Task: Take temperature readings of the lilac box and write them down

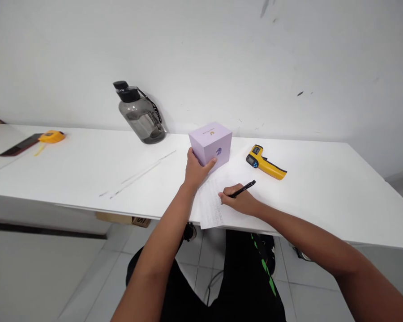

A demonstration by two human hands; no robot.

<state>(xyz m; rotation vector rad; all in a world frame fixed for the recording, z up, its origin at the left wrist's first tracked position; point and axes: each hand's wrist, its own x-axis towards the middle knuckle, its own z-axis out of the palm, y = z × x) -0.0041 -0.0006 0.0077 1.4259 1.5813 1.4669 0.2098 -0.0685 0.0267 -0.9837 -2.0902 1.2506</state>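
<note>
A white paper sheet [209, 209] lies before the lavender cardboard box [218, 151]; on it, the right hand [239, 201] curls around a slim black pen [244, 188]; the left hand [196, 171], thumb spread wide, grips the box; flat paper should keep writing neat

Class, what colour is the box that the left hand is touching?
Light purple: the box shows best in the head view.
</note>
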